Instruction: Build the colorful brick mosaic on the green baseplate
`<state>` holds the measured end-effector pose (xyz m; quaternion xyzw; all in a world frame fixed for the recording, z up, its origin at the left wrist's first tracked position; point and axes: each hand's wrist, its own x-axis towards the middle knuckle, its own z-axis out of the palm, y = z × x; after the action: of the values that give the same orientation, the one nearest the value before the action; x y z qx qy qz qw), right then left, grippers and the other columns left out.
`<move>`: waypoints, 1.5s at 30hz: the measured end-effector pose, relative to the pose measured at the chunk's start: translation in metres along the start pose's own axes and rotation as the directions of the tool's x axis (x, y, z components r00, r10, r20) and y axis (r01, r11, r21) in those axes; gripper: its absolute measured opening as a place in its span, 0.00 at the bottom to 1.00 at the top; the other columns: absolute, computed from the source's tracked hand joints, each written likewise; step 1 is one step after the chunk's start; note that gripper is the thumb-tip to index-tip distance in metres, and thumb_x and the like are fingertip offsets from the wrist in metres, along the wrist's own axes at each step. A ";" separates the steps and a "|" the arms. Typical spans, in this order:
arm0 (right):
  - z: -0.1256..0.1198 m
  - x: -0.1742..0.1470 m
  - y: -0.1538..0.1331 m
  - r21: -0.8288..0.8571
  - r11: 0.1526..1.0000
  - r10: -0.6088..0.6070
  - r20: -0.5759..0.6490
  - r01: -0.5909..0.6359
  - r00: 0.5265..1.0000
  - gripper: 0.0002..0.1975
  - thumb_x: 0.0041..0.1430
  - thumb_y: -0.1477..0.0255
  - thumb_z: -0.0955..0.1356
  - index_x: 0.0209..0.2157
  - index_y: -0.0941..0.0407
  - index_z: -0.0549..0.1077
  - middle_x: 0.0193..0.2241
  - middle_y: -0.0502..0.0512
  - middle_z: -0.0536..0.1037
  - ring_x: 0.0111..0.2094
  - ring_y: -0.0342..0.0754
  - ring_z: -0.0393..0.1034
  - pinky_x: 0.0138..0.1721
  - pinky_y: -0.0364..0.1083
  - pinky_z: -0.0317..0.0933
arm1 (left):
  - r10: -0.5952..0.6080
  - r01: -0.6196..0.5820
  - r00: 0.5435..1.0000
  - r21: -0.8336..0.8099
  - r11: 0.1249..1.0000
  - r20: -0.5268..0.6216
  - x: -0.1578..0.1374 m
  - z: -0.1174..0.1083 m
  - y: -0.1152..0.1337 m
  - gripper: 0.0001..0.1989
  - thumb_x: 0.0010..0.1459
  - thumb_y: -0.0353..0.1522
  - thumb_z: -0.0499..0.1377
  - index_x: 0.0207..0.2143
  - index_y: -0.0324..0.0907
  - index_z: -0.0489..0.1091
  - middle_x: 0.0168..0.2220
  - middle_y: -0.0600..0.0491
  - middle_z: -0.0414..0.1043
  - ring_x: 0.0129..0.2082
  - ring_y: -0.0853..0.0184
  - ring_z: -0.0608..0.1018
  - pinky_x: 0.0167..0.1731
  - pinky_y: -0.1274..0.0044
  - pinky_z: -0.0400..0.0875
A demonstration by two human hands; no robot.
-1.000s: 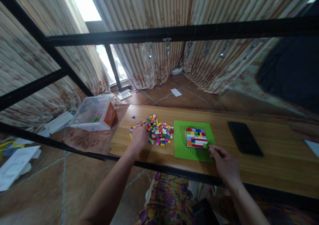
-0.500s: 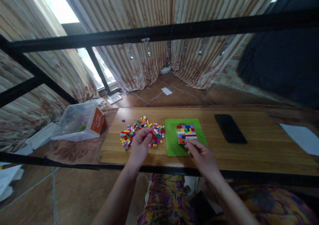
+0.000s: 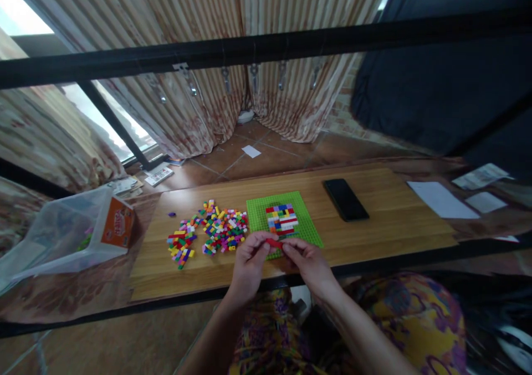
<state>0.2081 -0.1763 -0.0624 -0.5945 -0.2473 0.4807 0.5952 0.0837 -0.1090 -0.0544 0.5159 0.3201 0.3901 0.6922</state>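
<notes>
Between my two hands is a red toy brick point(image 3: 274, 243), held just over the near edge of the green baseplate point(image 3: 310, 228). My left hand point(image 3: 250, 258) pinches its left end, fingers closed. At its right end the thumb and fingers of my right hand point(image 3: 306, 260) are closed on it too. A block of several coloured bricks point(image 3: 282, 218) in rows sits on the baseplate, just beyond my fingertips; its near side is partly hidden. Left of the baseplate, loose bricks point(image 3: 224, 231) of many colours lie spread on the wooden board.
A black phone point(image 3: 346, 199) lies on the board point(image 3: 386, 220), right of the baseplate. At the left stands a clear plastic bin point(image 3: 75, 225) with an orange label. White paper point(image 3: 443, 199) lies at the right. A dark metal bar point(image 3: 233, 51) crosses beyond the board.
My left hand has carried the red brick from the loose pile to the baseplate's near edge, meeting my right hand, which now grips it too. The view has turned right.
</notes>
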 end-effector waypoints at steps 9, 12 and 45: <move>-0.049 0.031 -0.002 -0.410 0.872 -0.332 -0.095 0.267 0.939 0.11 0.54 0.61 0.69 0.33 0.53 0.78 0.31 0.53 0.79 0.34 0.49 0.71 0.37 0.48 0.64 | 0.055 -0.032 0.998 0.433 0.901 -0.039 0.015 -0.003 -0.022 0.13 0.55 0.31 0.57 0.44 0.41 0.73 0.38 0.50 0.75 0.32 0.69 0.74 0.33 0.78 0.67; -0.057 0.046 -0.004 -0.494 0.808 -0.394 -0.050 0.321 0.918 0.10 0.55 0.62 0.69 0.32 0.53 0.78 0.34 0.54 0.80 0.37 0.50 0.73 0.41 0.49 0.64 | 0.007 -0.023 0.999 0.545 0.838 0.033 0.018 0.001 -0.025 0.18 0.57 0.30 0.55 0.50 0.39 0.70 0.33 0.52 0.74 0.28 0.70 0.72 0.30 0.78 0.65; -0.043 0.063 -0.008 -0.081 0.996 -0.061 -0.178 0.047 0.982 0.13 0.37 0.63 0.75 0.24 0.56 0.74 0.17 0.45 0.71 0.19 0.40 0.60 0.23 0.43 0.54 | -0.085 -0.176 0.976 0.955 0.239 0.201 0.010 0.026 -0.030 0.30 0.64 0.30 0.47 0.67 0.44 0.47 0.43 0.44 0.76 0.40 0.59 0.78 0.40 0.72 0.69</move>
<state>0.2736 -0.1409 -0.0794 -0.6509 -0.2267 0.3991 0.6048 0.1168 -0.1178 -0.0772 0.8794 0.4019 0.0728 0.2445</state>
